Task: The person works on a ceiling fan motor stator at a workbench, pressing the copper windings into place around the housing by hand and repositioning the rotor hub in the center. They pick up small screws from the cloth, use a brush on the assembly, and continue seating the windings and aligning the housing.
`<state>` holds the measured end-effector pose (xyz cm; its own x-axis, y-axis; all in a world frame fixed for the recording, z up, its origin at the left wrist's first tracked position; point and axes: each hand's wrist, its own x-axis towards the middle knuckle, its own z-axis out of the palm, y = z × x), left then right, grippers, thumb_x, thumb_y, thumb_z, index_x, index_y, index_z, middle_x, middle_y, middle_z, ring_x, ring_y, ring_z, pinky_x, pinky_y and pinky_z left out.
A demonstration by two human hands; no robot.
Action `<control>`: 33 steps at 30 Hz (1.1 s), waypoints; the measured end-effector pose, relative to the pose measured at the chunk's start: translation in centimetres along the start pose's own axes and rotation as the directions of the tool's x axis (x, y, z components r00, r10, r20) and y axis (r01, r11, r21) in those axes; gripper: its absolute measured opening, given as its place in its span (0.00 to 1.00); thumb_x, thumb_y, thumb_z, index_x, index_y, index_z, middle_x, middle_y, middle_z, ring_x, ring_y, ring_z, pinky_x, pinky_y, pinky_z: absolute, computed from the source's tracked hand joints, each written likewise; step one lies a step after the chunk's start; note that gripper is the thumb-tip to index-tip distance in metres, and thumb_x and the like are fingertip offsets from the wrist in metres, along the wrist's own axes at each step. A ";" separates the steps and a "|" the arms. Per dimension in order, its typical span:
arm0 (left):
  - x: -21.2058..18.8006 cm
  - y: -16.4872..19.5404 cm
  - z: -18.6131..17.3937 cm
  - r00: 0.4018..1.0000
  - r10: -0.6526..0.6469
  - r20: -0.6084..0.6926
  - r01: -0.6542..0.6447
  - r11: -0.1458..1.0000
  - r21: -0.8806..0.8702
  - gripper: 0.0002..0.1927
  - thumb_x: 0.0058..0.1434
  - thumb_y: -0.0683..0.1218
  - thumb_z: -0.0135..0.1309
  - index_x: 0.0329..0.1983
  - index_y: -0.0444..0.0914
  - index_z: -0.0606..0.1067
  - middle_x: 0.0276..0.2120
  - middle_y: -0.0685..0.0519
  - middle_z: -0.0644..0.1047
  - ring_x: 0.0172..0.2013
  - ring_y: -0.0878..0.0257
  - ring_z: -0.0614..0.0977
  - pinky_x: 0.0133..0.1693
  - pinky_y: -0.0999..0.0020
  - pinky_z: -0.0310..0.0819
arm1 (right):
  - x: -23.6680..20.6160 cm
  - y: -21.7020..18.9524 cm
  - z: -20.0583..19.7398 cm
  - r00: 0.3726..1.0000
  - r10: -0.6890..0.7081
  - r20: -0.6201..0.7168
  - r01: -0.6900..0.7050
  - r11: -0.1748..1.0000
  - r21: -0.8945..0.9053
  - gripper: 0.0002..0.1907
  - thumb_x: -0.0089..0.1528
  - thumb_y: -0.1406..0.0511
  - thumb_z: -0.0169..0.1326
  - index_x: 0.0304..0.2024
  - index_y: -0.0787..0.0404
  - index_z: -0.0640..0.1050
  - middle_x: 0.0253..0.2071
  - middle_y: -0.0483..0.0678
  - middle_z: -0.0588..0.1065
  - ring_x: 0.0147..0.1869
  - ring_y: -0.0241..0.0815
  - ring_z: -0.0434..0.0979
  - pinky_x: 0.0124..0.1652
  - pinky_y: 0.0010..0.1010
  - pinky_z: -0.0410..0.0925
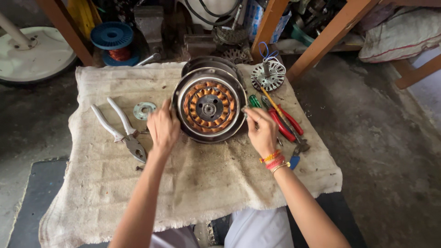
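Gripping the motor (209, 105) by its rim from both sides, we keep it flat on the cloth (197, 183), near the cloth's far edge and about midway across. Its open face shows the copper windings around a central hub. To do this well, we judge that even pressure from both sides matters, with fingertips kept on the metal rim and off the windings, so the housing neither tips nor slides on the weave.

Our left hand (162, 127) curls against the motor's left rim, fingers bent and closed on the edge, forearm running straight up from below. Our right hand (262, 131), banded at the wrist, pinches the right rim with fingers pointing inward, elbow out.

Left of the motor lie a washer (144, 110) and white-handled pliers (120, 128); right of it, red-handled pliers (285, 123) and a screwdriver (272, 104); beyond that, a small rotor (269, 75).
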<state>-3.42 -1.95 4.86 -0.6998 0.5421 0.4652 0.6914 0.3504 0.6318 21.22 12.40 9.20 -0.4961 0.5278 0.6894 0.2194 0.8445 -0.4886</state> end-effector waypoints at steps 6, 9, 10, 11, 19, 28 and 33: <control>6.1 0.3 -0.4 0.929 0.370 0.019 -0.369 0.917 0.153 0.14 0.63 0.43 0.52 0.51 0.39 0.78 0.30 0.39 0.78 0.34 0.43 0.80 0.46 0.51 0.67 | -3.9 -0.7 0.8 1.000 0.005 0.000 -0.005 0.998 0.058 0.12 0.62 0.75 0.56 0.48 0.65 0.81 0.44 0.54 0.81 0.43 0.49 0.83 0.41 0.30 0.74; 6.2 0.2 -0.1 0.935 0.354 -0.027 -0.350 0.932 0.097 0.13 0.65 0.46 0.52 0.50 0.38 0.78 0.32 0.39 0.80 0.35 0.42 0.81 0.46 0.50 0.71 | -4.7 -1.2 0.9 0.998 0.068 0.007 -0.068 0.994 0.080 0.12 0.62 0.76 0.56 0.48 0.65 0.81 0.44 0.54 0.80 0.42 0.49 0.83 0.39 0.30 0.74; 5.6 0.0 0.1 0.983 0.182 0.000 -0.182 0.983 -0.036 0.13 0.68 0.48 0.49 0.51 0.38 0.77 0.33 0.39 0.80 0.34 0.43 0.82 0.45 0.50 0.73 | -4.8 -1.3 0.9 0.995 0.099 0.024 -0.100 0.994 0.047 0.13 0.62 0.76 0.56 0.48 0.64 0.81 0.43 0.54 0.81 0.40 0.48 0.83 0.37 0.30 0.73; 4.6 -0.1 0.5 0.999 0.010 0.050 -0.002 0.987 -0.163 0.14 0.71 0.49 0.46 0.51 0.38 0.76 0.34 0.39 0.80 0.34 0.44 0.83 0.43 0.51 0.75 | -4.7 -1.4 0.8 0.991 0.129 0.040 -0.129 0.992 0.012 0.13 0.62 0.76 0.57 0.48 0.63 0.82 0.43 0.53 0.81 0.37 0.48 0.82 0.35 0.31 0.72; -3.2 -0.8 1.8 0.978 -0.140 0.156 0.182 0.937 -0.297 0.15 0.71 0.48 0.43 0.53 0.35 0.73 0.39 0.32 0.79 0.42 0.33 0.79 0.42 0.42 0.71 | -4.0 -1.6 0.6 0.975 -0.214 0.063 0.222 0.961 -0.163 0.16 0.60 0.74 0.58 0.50 0.57 0.82 0.42 0.49 0.79 0.34 0.48 0.80 0.34 0.35 0.73; -3.2 -0.2 1.2 0.984 -0.120 0.131 0.159 0.925 -0.345 0.15 0.71 0.46 0.43 0.54 0.34 0.73 0.41 0.33 0.79 0.44 0.34 0.79 0.43 0.43 0.70 | -3.9 0.9 1.5 0.941 -0.315 0.121 0.334 0.919 -0.209 0.15 0.61 0.73 0.59 0.50 0.56 0.82 0.38 0.44 0.81 0.22 0.33 0.72 0.22 0.24 0.65; -3.1 0.0 1.0 0.980 -0.141 0.139 0.181 0.922 -0.344 0.14 0.70 0.46 0.44 0.54 0.34 0.73 0.41 0.33 0.79 0.45 0.34 0.79 0.43 0.44 0.71 | -4.3 2.3 1.8 0.940 -0.337 0.058 0.342 0.917 -0.206 0.16 0.63 0.72 0.59 0.53 0.54 0.81 0.35 0.42 0.79 0.22 0.32 0.70 0.21 0.22 0.63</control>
<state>-1.10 -2.92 2.80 -0.7583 0.5880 0.2814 0.4490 0.1583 0.8794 22.36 11.89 4.16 -0.5885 0.2058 0.7818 0.2045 0.9735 -0.1023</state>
